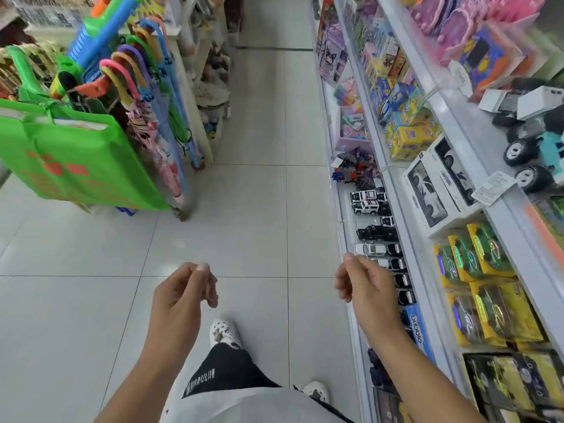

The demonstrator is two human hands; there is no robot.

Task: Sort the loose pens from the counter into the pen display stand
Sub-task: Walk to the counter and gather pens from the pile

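Pale grey floor tiles (250,209) run down a shop aisle ahead of me, with a white shelf unit (427,166) of toys along my right side and a rack of umbrellas (143,96) with bright curved handles on my left. Just beside that rack hangs a green cloth bag (76,160) with orange print, and above it juts a big blue and green plastic toy (100,32). On the lower ledge to my right sit small model cars (374,233), black ones and white ones in a row, and higher up there are boxed white cars (439,184) and yellow packets (488,279) with dark cars inside.

My left hand (180,294) is out in front of me over the floor, fingers curled loosely inward toward the thumb, with nothing in it that I can see. My right hand (366,282) is raised near the ledge of model cars, fingers (351,264) likewise bent in a loose curl, thumb tucked toward them, and it holds nothing I can make out. The two hands are well apart.

Below them I see my black trouser leg (225,370) and white shoes (224,331) with dark spots on the tiles.

Neither the loose pens, nor the counter, nor the pen display stand shows anywhere in my view, so I cannot tell where they are
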